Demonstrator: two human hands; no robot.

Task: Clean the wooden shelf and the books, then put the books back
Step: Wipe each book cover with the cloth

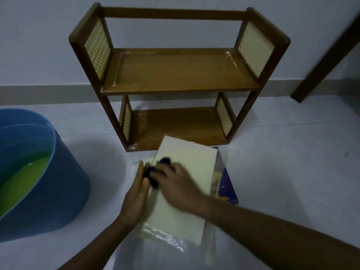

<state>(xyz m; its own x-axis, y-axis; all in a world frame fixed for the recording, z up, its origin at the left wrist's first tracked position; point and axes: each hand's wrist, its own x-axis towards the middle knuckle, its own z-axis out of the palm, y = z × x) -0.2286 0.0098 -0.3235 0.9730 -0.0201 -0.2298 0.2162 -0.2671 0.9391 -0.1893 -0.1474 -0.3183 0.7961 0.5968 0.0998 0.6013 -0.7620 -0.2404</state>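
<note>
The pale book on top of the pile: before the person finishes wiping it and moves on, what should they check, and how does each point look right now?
1. Pale book steadied: ok, left hand rests flat along its left edge.
2. Dark cloth in hand: ok, right hand grips it on the cover.
3. Cover clean: cannot tell, the hand is blurred.
4. Wooden shelf free for books: ok, both boards bare.
5. Blue-covered book underneath wiped: cannot tell.
6. Blue bucket within reach: ok, beside the left arm.

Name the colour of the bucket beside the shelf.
Blue bucket, holding greenish liquid; the head view shows it.
</note>
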